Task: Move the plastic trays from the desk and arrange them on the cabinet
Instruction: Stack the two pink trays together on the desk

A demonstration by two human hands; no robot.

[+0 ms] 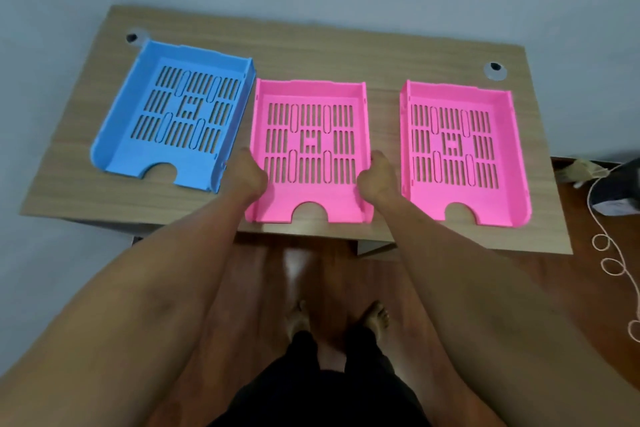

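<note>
Three slotted plastic trays lie side by side on a wooden desk [311, 52]. A blue tray [138, 163] is on the left, turned slightly. A pink tray [311, 199] lies in the middle and a second pink tray [464, 196] on the right. My left hand [249, 175] grips the middle pink tray's left wall, thumb inside the wall. My right hand [377, 177] grips its right wall the same way. The tray rests flat on the desk near the front edge. No cabinet is in view.
Two round cable holes [495, 68] sit at the desk's back corners. A grey wall stands behind the desk. A coiled white cord [613, 263] and a dark object [620, 191] lie on the wooden floor at the right. My bare feet stand in front of the desk.
</note>
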